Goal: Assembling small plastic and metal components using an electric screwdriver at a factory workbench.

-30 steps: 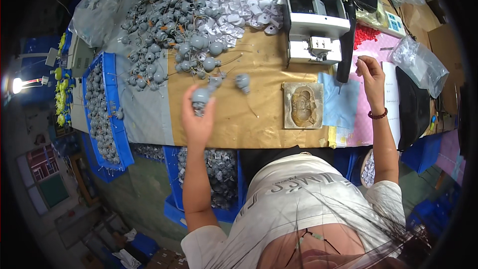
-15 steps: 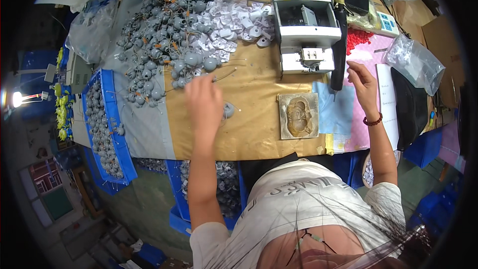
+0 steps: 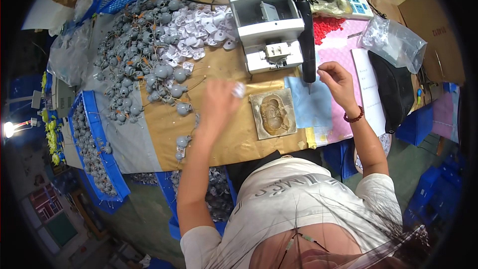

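Note:
My left hand (image 3: 218, 103), smeared by motion, is over the brown table covering with a small white plastic piece (image 3: 239, 89) at its fingertips. My right hand (image 3: 338, 82) is held above the blue cloth (image 3: 311, 103), its thumb and forefinger pinched together. Whatever they pinch, if anything, is too small to make out. Just left of those fingers hangs a black electric screwdriver (image 3: 307, 45), its thin tip pointing down. Between my hands lies a square fixture block (image 3: 291, 130) with a shaped hollow. Grey round parts with wires (image 3: 183, 141) lie beside my left forearm.
A silver-white machine (image 3: 269, 32) stands beyond the block. Heaped at the back left are grey wired parts (image 3: 132, 45) and white plastic pieces (image 3: 211, 22). Small red pieces (image 3: 326, 27) lie at the back right. A blue crate (image 3: 107, 162) of grey parts stands left; a clear bag (image 3: 393, 45) lies right.
My left hand has moved right from beside the heap, and a white plastic piece now shows at its fingertips. My right hand stays beside the screwdriver. The whole view has shifted.

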`<control>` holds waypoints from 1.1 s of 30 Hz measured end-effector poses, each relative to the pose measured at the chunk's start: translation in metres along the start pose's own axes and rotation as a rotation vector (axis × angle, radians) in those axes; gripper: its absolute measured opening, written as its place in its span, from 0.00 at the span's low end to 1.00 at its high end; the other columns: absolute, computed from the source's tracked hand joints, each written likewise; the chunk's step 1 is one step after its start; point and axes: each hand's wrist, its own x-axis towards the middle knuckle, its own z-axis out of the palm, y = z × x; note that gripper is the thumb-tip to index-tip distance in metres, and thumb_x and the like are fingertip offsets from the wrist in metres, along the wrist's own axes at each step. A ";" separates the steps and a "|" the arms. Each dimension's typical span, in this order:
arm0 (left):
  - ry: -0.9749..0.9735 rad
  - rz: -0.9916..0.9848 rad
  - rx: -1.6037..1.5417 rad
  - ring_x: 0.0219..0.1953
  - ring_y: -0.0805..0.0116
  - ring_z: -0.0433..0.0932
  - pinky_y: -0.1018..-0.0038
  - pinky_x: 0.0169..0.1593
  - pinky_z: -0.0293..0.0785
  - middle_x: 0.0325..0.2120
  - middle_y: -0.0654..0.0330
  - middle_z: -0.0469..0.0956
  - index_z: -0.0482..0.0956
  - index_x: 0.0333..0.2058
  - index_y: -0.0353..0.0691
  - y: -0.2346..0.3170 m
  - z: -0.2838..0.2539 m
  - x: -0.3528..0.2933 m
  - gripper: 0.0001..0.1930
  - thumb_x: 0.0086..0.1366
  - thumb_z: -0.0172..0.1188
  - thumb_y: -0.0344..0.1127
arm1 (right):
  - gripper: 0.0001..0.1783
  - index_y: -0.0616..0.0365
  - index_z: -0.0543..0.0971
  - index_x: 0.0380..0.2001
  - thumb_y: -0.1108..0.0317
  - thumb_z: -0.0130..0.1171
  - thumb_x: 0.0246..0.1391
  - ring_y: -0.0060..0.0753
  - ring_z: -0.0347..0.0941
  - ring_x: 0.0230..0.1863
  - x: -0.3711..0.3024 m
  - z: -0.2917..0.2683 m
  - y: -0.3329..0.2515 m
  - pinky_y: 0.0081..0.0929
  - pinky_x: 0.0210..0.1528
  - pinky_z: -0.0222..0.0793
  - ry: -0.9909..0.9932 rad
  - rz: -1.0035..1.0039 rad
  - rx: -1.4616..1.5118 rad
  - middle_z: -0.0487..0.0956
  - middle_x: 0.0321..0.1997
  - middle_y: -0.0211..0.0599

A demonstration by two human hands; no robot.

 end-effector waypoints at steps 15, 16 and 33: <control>0.112 -0.171 -0.496 0.44 0.54 0.75 0.64 0.47 0.74 0.38 0.57 0.78 0.83 0.46 0.41 0.064 0.047 -0.053 0.17 0.56 0.65 0.23 | 0.06 0.64 0.81 0.39 0.75 0.63 0.58 0.18 0.75 0.33 -0.017 0.053 -0.001 0.19 0.38 0.72 -0.199 -0.082 -0.088 0.79 0.36 0.30; 0.114 -0.160 -0.512 0.45 0.54 0.75 0.63 0.48 0.74 0.38 0.57 0.79 0.83 0.45 0.41 0.067 0.046 -0.049 0.16 0.57 0.65 0.23 | 0.06 0.64 0.81 0.38 0.75 0.63 0.58 0.18 0.75 0.33 -0.019 0.053 -0.004 0.19 0.38 0.72 -0.209 -0.098 -0.105 0.79 0.36 0.30; -0.001 -0.071 -0.148 0.52 0.53 0.69 0.58 0.54 0.69 0.43 0.59 0.75 0.82 0.40 0.41 0.090 0.050 -0.039 0.17 0.50 0.72 0.35 | 0.08 0.60 0.78 0.29 0.77 0.69 0.49 0.35 0.77 0.33 -0.029 0.076 0.000 0.30 0.37 0.73 -0.317 -0.419 -0.230 0.81 0.33 0.36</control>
